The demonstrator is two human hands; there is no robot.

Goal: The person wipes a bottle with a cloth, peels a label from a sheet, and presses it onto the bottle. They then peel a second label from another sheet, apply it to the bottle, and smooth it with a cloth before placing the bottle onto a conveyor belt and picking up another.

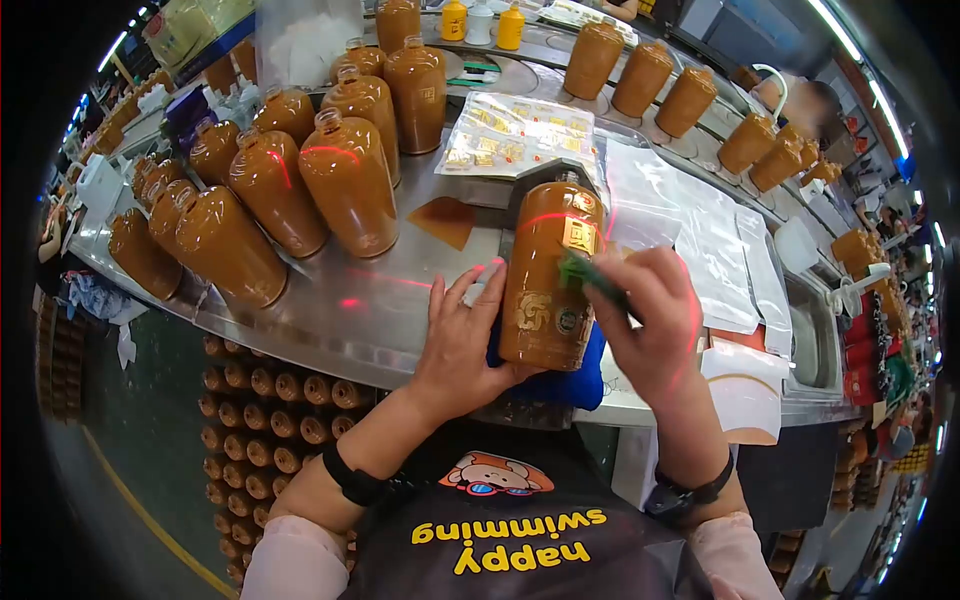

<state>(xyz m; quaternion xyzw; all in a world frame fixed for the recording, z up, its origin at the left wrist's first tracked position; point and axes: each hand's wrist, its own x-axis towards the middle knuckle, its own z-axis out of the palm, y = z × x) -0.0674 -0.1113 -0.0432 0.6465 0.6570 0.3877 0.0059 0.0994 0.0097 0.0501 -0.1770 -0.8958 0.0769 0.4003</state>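
Observation:
A glossy brown bottle [545, 265] with gold characters and a gold emblem lies tilted on a dark holder [560, 170], with blue cloth [590, 378] under its base. My left hand [458, 340] steadies its left side, fingers stretched along the wall and thumb at the base. My right hand [650, 315] is closed round a slim dark green tool [610, 285]. The tool's bright green end meets the bottle's front, just below the gold label [580, 235]; I cannot tell whether it is a brush or a scraper. A red laser line crosses the bottle's upper part.
Several brown bottles [350, 185] stand on the metal table at left. Behind the holder lies a sheet of gold labels [515, 135]; white sheets [690, 240] are at right. More bottles [640, 80] stand on the conveyor beyond, near another person [810, 105]. A sink [815, 340] is at right.

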